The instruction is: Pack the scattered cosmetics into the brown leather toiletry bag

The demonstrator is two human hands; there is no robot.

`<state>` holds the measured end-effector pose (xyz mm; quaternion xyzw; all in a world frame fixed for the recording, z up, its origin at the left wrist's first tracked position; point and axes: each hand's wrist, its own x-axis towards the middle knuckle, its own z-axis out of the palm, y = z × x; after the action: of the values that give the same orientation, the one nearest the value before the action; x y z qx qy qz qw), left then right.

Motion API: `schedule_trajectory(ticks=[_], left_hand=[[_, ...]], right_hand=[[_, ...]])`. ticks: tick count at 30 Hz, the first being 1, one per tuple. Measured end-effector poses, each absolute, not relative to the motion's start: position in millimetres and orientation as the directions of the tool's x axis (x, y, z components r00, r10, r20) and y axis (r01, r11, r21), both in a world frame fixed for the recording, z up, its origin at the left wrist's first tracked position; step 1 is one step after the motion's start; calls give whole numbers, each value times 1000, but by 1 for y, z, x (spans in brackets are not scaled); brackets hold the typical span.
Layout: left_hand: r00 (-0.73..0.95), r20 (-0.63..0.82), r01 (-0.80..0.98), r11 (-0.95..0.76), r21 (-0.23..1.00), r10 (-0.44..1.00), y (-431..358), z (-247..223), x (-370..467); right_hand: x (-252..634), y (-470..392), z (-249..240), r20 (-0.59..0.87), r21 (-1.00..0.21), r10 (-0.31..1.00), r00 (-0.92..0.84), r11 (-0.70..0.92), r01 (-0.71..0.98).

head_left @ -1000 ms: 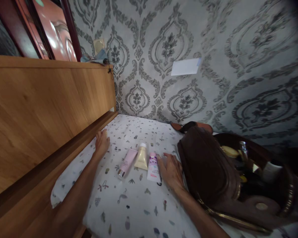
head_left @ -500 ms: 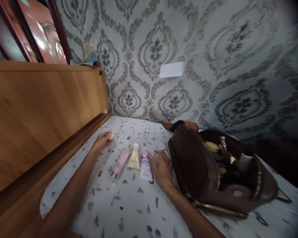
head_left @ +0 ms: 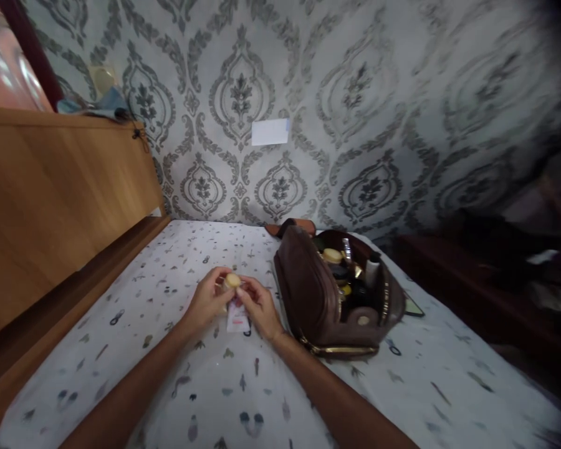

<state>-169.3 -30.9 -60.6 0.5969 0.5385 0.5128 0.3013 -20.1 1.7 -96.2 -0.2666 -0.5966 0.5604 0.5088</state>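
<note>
A small jar with a pale yellow lid is held between my two hands above the sheet. My left hand is closed round its left side, while my right hand has its fingers and thumb against the right side. Just beneath them, the lower end of a white and pink squeeze tube shows on the sheet. My hands cover the rest of it and the other tubes.
An open brown leather bag full of cosmetics stands to the right. The patterned sheet covers the bed. At left is a wooden panel; behind runs the papered wall. A brown strap-like item lies behind the bag.
My left hand has come in from the left with the small jar. My right hand has left the tube's side and joined it on the jar. The view has swung right.
</note>
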Motion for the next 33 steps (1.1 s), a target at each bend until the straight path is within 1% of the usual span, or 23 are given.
schedule_trajectory(ticks=[2, 4, 6, 10, 12, 17, 19, 20, 22, 23, 24, 26, 28, 31, 33], left_hand=[[-60, 402, 527, -313, 790, 914, -36, -63, -165], [7, 427, 606, -344, 718, 904, -42, -64, -164], [44, 414, 638, -344, 689, 909, -46, -65, -165], [53, 413, 662, -341, 667, 909, -47, -68, -168], [46, 410, 664, -335, 669, 911, -45, -69, -168], [-4, 354, 631, -272, 726, 935, -44, -64, -168], [-31, 315, 610, -232, 757, 949, -46, -61, -167], [-40, 303, 595, -221, 773, 952, -46, -60, -167], [-47, 298, 551, -224, 804, 953, -47, -60, -168], [-46, 303, 527, -235, 817, 952, -47, -60, -168], [-44, 305, 509, -242, 826, 951, -47, -61, -169], [-35, 304, 501, -246, 830, 952, -47, -63, -171], [-11, 305, 514, -256, 819, 952, -46, -65, -172], [33, 326, 536, -292, 792, 945, -46, -65, -174], [38, 322, 561, -287, 777, 946, -47, -64, -173]], right_hand=[[-21, 3, -98, 295, -943, 899, -323, 219, -251], [-22, 3, -100, 302, -945, 904, -304, 241, -221], [-23, 3, -101, 309, -947, 899, -311, 261, -185], [-21, 0, -100, 335, -942, 879, -338, 300, -152], [-21, -1, -99, 333, -941, 884, -329, 289, -175], [-25, 2, -103, 207, -943, 896, -392, 76, -325], [-26, 3, -99, 193, -940, 898, -396, 54, -336], [-25, 2, -94, 206, -941, 902, -380, 75, -331], [-19, -1, -77, 273, -946, 899, -343, 187, -264], [-15, -4, -66, 330, -940, 887, -324, 279, -194], [-9, -8, -54, 388, -920, 857, -340, 382, -87], [4, -15, -30, 446, -846, 792, -416, 525, 92], [19, -23, -8, 464, -751, 728, -504, 625, 211], [39, -32, 14, 415, -598, 621, -665, 737, 315], [53, -36, 25, 387, -567, 596, -704, 756, 329]])
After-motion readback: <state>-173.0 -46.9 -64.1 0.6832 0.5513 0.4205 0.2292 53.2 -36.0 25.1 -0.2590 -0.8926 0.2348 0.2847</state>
